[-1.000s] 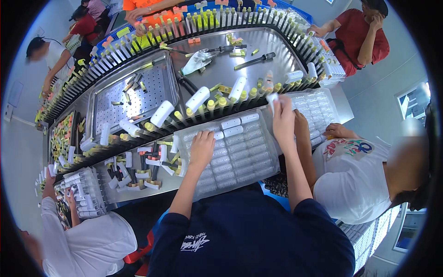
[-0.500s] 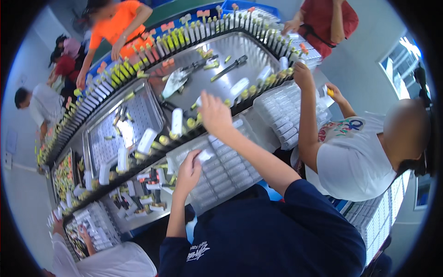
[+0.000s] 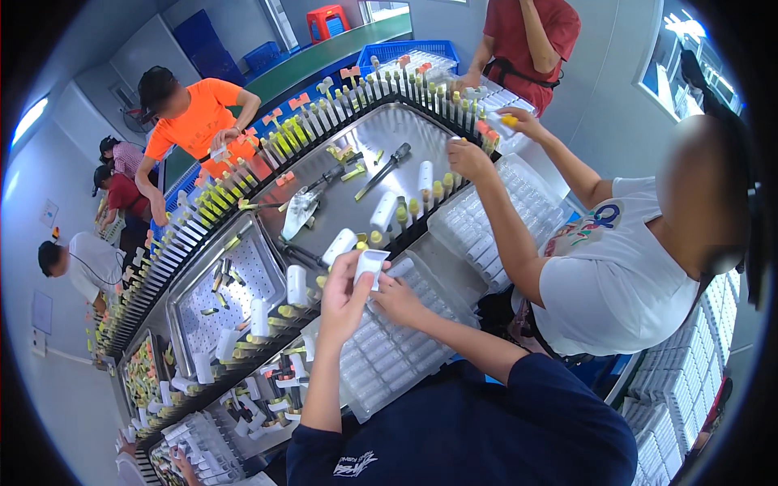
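My left hand [image 3: 344, 304] is closed on a small white plastic casing [image 3: 371, 266], its hollow side turned up and the thumb on its lower edge. Close against the casing's lower right is my right hand [image 3: 399, 301], fingers bent together; what they hold, if anything, is hidden. Under both hands lies a clear tray [image 3: 377, 356] with rows of white capsule-shaped pieces. Just beyond them runs a dark rack edge [image 3: 405, 231] with yellow-tipped posts, some carrying white casings [image 3: 384, 211].
Inside the rack are a steel tray [image 3: 356, 162] with dark tools [image 3: 384, 172] and a perforated tray [image 3: 203, 304]. Loose parts [image 3: 259, 397] lie left. A co-worker in white [image 3: 600, 267] sits right, beside another clear tray [image 3: 486, 235]; a person in orange [image 3: 198, 121] stands opposite.
My right hand has drawn back from the rack to beside my left. My left hand has risen slightly with the white casing. The whole view has shifted.
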`<action>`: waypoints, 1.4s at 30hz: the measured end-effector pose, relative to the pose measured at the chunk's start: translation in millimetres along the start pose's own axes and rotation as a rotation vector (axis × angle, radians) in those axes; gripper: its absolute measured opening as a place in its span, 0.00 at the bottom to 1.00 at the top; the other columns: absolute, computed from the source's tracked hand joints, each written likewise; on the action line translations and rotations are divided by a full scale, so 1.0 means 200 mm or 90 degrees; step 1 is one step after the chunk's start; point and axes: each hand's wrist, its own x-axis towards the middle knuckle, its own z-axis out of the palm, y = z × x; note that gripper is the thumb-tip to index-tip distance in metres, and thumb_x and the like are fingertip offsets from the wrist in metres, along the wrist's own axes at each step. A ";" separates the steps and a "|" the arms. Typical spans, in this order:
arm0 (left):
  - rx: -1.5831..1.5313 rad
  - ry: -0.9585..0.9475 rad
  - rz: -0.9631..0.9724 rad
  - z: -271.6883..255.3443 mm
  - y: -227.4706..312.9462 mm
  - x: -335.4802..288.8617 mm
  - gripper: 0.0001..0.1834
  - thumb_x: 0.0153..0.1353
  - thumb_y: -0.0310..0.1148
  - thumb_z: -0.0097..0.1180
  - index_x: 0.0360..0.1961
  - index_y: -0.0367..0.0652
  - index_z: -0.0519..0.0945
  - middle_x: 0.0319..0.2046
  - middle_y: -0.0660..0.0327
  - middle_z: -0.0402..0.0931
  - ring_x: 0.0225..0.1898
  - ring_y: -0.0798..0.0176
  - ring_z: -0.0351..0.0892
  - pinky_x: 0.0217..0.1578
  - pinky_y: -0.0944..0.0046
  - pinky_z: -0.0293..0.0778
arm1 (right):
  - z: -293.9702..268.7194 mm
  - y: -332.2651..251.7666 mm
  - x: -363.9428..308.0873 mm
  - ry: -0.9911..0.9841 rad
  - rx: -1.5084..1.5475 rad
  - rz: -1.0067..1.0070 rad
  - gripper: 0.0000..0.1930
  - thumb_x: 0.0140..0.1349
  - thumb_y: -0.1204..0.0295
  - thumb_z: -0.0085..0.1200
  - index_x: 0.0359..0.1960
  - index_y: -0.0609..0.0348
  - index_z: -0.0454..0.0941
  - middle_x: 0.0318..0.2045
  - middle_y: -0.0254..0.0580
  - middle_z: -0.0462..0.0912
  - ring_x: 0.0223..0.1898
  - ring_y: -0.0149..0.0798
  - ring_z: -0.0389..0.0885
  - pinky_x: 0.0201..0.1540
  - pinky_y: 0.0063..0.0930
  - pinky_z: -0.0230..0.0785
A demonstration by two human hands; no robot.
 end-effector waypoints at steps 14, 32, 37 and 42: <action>0.075 0.021 -0.005 0.29 -0.03 0.29 0.18 0.83 0.33 0.48 0.66 0.34 0.72 0.53 0.52 0.84 0.41 0.67 0.85 0.47 0.64 0.82 | 0.17 0.19 0.18 0.088 0.034 -0.054 0.11 0.70 0.65 0.58 0.49 0.56 0.83 0.51 0.46 0.87 0.60 0.52 0.81 0.65 0.58 0.70; -0.002 0.108 -0.033 0.39 -0.16 0.42 0.19 0.82 0.38 0.55 0.61 0.32 0.74 0.48 0.52 0.85 0.45 0.62 0.90 0.43 0.66 0.85 | -0.29 -0.18 -0.47 -0.070 0.861 0.484 0.24 0.80 0.55 0.56 0.59 0.68 0.79 0.41 0.46 0.87 0.30 0.31 0.87 0.37 0.29 0.83; 0.021 0.110 -0.023 0.49 -0.26 0.67 0.20 0.79 0.37 0.60 0.59 0.30 0.76 0.47 0.52 0.87 0.45 0.61 0.91 0.43 0.65 0.84 | -0.34 -0.14 -0.55 -0.068 0.930 0.560 0.24 0.82 0.55 0.53 0.63 0.66 0.73 0.46 0.50 0.86 0.36 0.37 0.90 0.43 0.32 0.88; 0.255 0.144 0.047 0.60 -0.29 0.94 0.23 0.72 0.43 0.63 0.52 0.29 0.80 0.36 0.39 0.87 0.40 0.36 0.89 0.43 0.46 0.81 | -0.43 -0.13 -0.63 -0.044 0.930 0.582 0.22 0.83 0.56 0.51 0.62 0.65 0.74 0.46 0.49 0.86 0.37 0.37 0.90 0.45 0.33 0.88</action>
